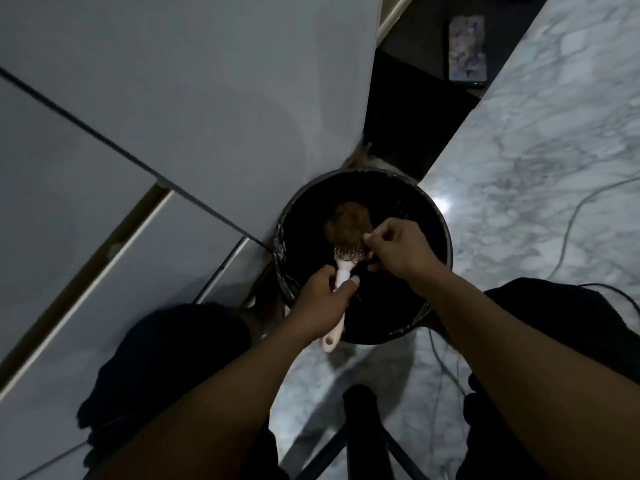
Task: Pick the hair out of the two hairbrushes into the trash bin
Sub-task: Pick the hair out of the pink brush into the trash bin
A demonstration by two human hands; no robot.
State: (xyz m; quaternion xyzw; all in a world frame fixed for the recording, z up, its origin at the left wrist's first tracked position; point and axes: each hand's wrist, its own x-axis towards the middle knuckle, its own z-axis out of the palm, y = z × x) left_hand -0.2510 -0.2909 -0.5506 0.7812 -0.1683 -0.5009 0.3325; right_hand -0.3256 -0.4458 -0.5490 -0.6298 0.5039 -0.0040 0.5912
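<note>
Floor (540,140): pale marble with grey veins, one bright glare spot beside the bin; thin cables trailing across it at right.
Cabinets (145,109): light grey panels with dark seams, filling the left side.
Gap behind: dark, a patterned flat object (467,50) lying there.
Bin (446,233): round, black-lined, standing against the cabinet corner.
Brush (341,271): pale handle, held over the bin, bristle head covered by a brown hair (348,225) clump.
Left hand (327,296): wrapped tight around the handle.
Right hand (398,249): fingertips pinched together at the clump's edge.
Knees: dark-clothed, either side of the bin.
</note>
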